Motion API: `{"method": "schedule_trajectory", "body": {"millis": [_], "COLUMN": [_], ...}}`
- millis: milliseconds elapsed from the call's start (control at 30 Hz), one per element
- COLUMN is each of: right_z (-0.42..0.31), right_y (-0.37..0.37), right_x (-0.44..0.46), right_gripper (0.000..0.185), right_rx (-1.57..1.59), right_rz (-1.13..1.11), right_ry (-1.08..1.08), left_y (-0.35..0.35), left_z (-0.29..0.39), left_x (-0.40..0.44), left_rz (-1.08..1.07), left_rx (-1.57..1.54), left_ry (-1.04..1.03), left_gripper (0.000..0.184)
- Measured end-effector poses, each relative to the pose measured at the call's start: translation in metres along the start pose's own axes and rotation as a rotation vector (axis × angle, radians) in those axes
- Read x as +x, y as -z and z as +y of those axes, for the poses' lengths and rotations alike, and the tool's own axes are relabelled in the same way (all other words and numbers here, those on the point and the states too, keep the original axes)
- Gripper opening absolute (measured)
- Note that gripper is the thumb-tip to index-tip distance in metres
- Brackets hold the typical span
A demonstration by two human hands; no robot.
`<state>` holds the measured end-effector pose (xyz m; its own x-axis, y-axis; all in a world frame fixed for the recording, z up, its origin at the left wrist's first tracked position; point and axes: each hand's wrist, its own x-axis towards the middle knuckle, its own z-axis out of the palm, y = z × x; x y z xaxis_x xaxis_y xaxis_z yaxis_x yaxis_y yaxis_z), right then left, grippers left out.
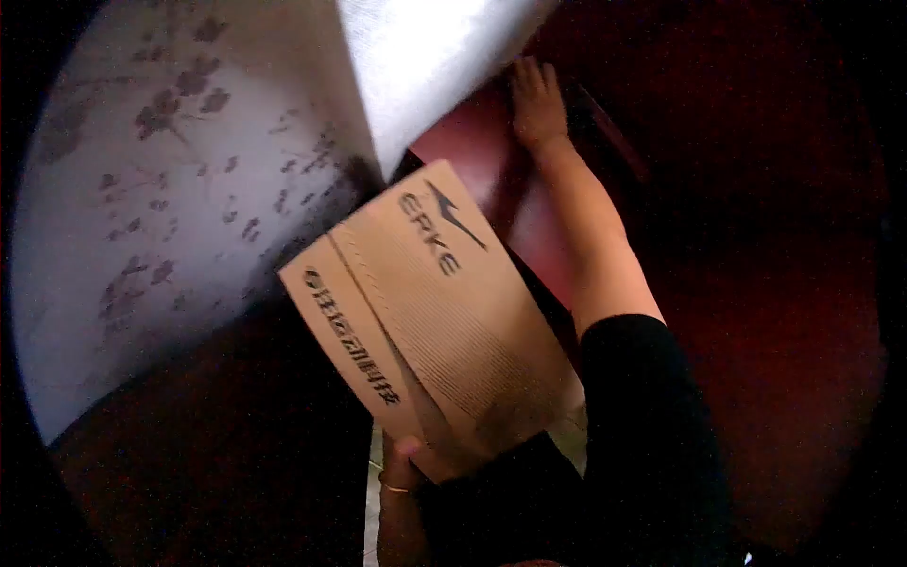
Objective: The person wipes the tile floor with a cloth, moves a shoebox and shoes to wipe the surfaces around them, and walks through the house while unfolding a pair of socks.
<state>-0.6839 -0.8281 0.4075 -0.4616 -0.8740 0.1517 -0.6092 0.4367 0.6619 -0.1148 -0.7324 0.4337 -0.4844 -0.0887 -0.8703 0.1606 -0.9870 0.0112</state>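
A brown cardboard ERKE shoebox (439,302) is tilted across the middle of the head view, with dark lettering on its top and its side. My left hand (399,458) grips the box at its lower end, the thumb on the near edge and the other fingers hidden. Farther up, my right hand (539,99) is stretched out with its fingers extended, at the edge of a flat pinkish-red surface (463,137). Whether the hand presses on that surface is hard to tell. Part of the pinkish surface lies behind the box and my right forearm.
Pale fabric with a floral print (179,208) spreads over the left side. A bright white sheet-like piece (425,57) hangs at the top centre. Dark reddish furniture (775,283) fills the right. A strip of light floor (373,510) shows at the bottom.
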Motion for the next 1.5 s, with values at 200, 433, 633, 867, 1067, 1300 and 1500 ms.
{"method": "schedule_trajectory", "body": {"millis": [200, 433, 633, 867, 1067, 1300, 1500], "right_z": [0.035, -0.001, -0.049, 0.0, 0.092, 0.086, 0.005], "right_y": [0.015, 0.09, 0.138, 0.164, 0.344, 0.35, 0.279], "right_x": [-0.08, -0.223, -0.206, -0.202, -0.108, -0.16, -0.26], "right_gripper": [0.055, 0.078, 0.072, 0.046, 0.047, 0.04, 0.042], "right_rx": [0.244, 0.551, 0.749, 0.728, -0.04, -0.72, -0.027], "right_rz": [-0.293, -0.575, -0.632, -0.942, -1.251, -1.571, -1.205], "right_ry": [-0.075, -0.893, -0.749, -0.265, 0.057, 0.102, 0.284], "left_y": [-0.025, -0.093, -0.1, -0.115, -0.119, -0.126, -0.128], "left_z": [-0.01, 0.014, 0.055, 0.039, 0.055, 0.045, 0.046], "left_x": [-0.021, -0.044, -0.069, -0.074, -0.078, -0.077, -0.095], "left_rz": [-0.287, -0.069, -0.069, -0.137, -0.129, -0.152, -0.162], "left_rx": [0.22, 0.526, 0.673, 0.622, 0.665, 0.527, 0.641], "left_ry": [-0.263, -0.536, -0.614, -0.483, -0.519, -0.469, -0.611], "left_gripper": [0.07, 0.103, 0.106, 0.097, 0.093, 0.09, 0.09]}}
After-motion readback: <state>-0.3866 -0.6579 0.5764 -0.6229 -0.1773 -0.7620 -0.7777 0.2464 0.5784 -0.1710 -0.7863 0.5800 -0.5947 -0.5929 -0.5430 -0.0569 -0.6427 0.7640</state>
